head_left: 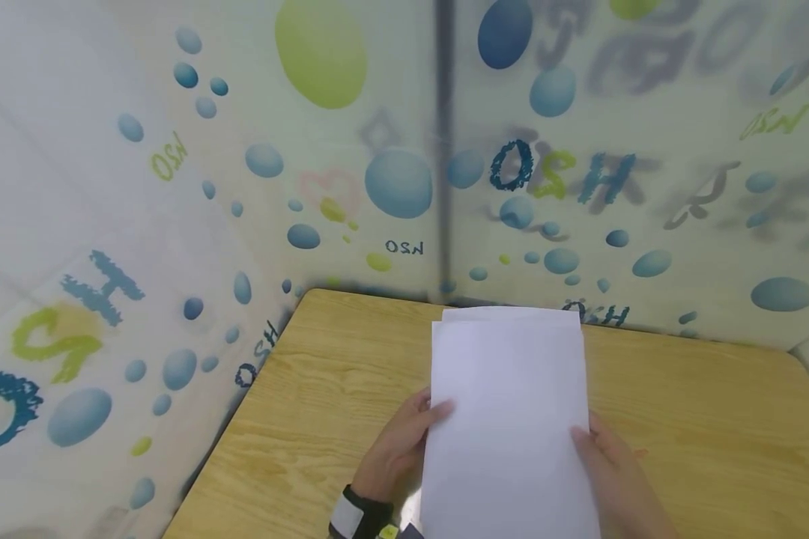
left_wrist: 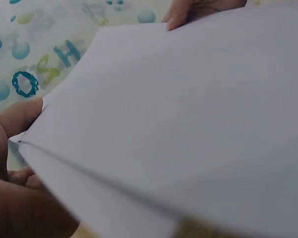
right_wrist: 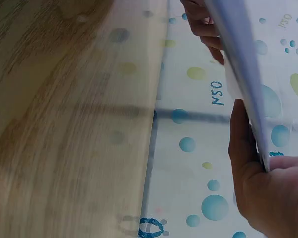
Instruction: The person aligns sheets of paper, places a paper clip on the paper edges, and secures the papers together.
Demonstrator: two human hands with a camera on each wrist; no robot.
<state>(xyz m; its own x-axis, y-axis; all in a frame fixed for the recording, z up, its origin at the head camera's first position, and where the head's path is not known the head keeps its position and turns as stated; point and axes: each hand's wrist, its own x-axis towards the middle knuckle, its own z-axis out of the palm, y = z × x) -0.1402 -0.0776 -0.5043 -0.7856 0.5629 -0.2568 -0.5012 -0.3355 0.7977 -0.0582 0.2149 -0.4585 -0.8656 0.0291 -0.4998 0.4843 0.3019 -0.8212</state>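
Several sheets of white paper [head_left: 505, 419] are held up in front of the body, over the wooden table. At their left edge my left hand [head_left: 401, 442] grips them, thumb on the front face and fingers behind. My right hand [head_left: 616, 471] pinches the right edge in the same way. One sheet sticks out a little above the front one at the top. In the left wrist view the paper [left_wrist: 164, 109] shows a gap between its layers near the left thumb. The right wrist view catches the stack [right_wrist: 241, 64] nearly edge-on, between both hands.
Below the paper lies a wooden table [head_left: 323, 359] with light grain. White curtains [head_left: 377, 247] printed with blue and green dots and letters close in the back and left sides. A dark band [head_left: 243, 535] with a pale face circles the left wrist.
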